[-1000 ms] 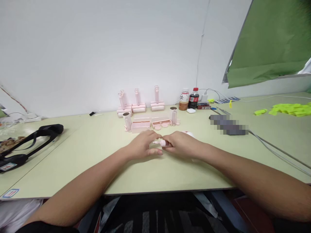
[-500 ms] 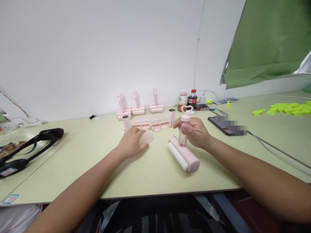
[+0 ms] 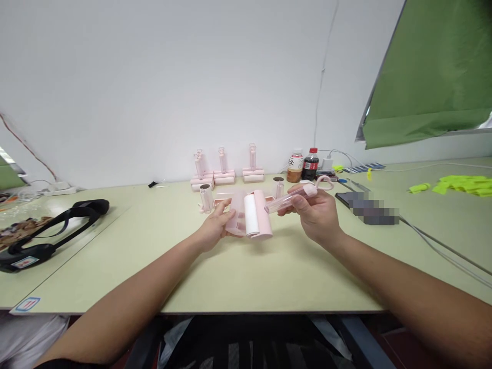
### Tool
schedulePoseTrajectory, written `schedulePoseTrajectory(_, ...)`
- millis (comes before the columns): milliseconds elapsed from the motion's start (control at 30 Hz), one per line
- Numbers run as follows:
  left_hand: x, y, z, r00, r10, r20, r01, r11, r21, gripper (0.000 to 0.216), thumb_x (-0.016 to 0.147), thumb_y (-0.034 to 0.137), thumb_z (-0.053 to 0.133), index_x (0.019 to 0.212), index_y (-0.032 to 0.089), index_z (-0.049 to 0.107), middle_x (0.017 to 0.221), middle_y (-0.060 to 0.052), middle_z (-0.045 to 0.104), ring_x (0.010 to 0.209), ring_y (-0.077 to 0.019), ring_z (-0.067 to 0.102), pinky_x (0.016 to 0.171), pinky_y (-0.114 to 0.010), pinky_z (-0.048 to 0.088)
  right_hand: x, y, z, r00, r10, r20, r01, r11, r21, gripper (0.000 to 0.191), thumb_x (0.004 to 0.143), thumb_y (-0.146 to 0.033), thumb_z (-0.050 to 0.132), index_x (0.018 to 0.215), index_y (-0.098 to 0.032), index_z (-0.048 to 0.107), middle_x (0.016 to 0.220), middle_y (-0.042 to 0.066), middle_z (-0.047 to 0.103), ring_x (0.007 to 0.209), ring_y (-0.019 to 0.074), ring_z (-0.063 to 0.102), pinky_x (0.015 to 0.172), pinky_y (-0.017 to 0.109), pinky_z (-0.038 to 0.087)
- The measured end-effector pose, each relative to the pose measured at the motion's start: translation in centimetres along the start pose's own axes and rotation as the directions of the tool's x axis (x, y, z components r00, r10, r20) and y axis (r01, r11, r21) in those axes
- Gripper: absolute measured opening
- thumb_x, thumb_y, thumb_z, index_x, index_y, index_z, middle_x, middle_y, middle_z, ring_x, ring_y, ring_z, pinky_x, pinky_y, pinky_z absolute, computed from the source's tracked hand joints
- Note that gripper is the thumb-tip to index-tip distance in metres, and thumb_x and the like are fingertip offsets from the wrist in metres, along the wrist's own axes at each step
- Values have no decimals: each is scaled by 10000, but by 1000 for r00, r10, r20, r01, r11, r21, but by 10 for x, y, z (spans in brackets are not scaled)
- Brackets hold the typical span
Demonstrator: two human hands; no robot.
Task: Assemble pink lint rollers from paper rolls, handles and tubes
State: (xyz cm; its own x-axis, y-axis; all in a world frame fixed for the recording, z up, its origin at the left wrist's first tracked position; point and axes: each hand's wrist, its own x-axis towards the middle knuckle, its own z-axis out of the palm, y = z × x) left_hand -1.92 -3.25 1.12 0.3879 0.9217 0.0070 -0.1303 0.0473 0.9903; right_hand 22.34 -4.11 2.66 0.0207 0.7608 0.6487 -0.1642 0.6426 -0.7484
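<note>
Pink lint roller [image 3: 263, 215] | frame centre, held over desktop [image 3: 215, 287] | right hand [image 3: 317, 210], right of centre: fingers wrap round clear handle [image 3: 285, 203] | left hand [image 3: 215, 225], left of centre: thumb and fingers pinch translucent cover [image 3: 237, 212] beside white roll [image 3: 251, 218], contact unclear | similar rollers [image 3: 253, 176] stand just above frame centre

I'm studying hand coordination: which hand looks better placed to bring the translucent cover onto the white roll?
Probably the left hand: it holds the translucent cover right beside the white roll, while the right hand grips the roller's handle.
</note>
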Motion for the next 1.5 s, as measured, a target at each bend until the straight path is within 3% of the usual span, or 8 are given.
schedulePoseTrajectory(233, 0, -5, -2, 992, 54, 117, -55, 999, 0, 548, 885, 434, 598, 1371, 302, 383, 1219, -70, 594, 973, -203, 653, 777, -383, 596, -3, 1, 3, 998, 67, -19, -66, 997, 43, 367, 717, -469, 785, 880, -170, 648, 722, 39, 732, 603, 199, 717, 599, 347, 637)
schedulePoseTrajectory(400, 0, -3, -4, 990, 93, 109, -98, 994, 39, 593, 869, 438, 622, 1382, 299, 358, 1188, -85, 607, 950, -209, 650, 726, -363, 606, -3, 5, 2, 995, 101, -22, -99, 992, 74, 384, 719, -478, 781, 894, -168, 637, 724, 38, 733, 627, 199, 724, 628, 350, 639)
schedulePoseTrajectory(633, 0, -5, -2, 992, 83, 99, -85, 996, 8, 618, 842, 456, 646, 1374, 298, 374, 1230, -96, 593, 979, -236, 652, 754, -429, 606, -1, 7, 2, 986, 158, -51, -151, 981, 124, 414, 744, -518, 745, 935, -178, 607, 673, 9, 711, 629, 193, 721, 648, 368, 636)
schedulePoseTrajectory(867, 2, -5, -4, 990, 106, 91, -99, 992, -80, 580, 846, 445, 646, 1341, 264, 401, 1250, -109, 570, 860, -184, 667, 661, -350, 619, 0, 4, 2, 985, 158, -65, -154, 986, 63, 442, 730, -547, 743, 926, -180, 594, 713, 31, 728, 656, 211, 727, 698, 413, 640)
schedulePoseTrajectory(1000, 1, -4, -3, 991, 83, 105, -81, 996, -27, 584, 827, 429, 673, 1319, 252, 412, 1136, -85, 593, 866, -188, 657, 651, -349, 621, -1, 7, 3, 984, 175, -33, -173, 983, 66, 433, 729, -536, 750, 917, -176, 599, 716, 33, 728, 664, 210, 729, 688, 394, 640)
schedulePoseTrajectory(1333, 1, -6, -3, 991, 74, 116, -73, 997, -14, 588, 799, 448, 695, 1285, 262, 420, 1147, -88, 585, 924, -231, 645, 697, -396, 606, -3, 12, 3, 977, 211, 22, -212, 972, 102, 408, 752, -513, 740, 931, -178, 593, 700, 20, 725, 678, 211, 733, 691, 398, 637)
schedulePoseTrajectory(1500, 1, -9, -3, 982, 120, 146, -118, 993, -23, 578, 815, 412, 690, 1294, 295, 388, 1078, -56, 614, 855, -195, 649, 717, -397, 602, -6, 12, 7, 955, 277, 101, -287, 952, 102, 431, 721, -477, 780, 971, -166, 616, 712, 34, 724, 682, 224, 735, 675, 402, 645)
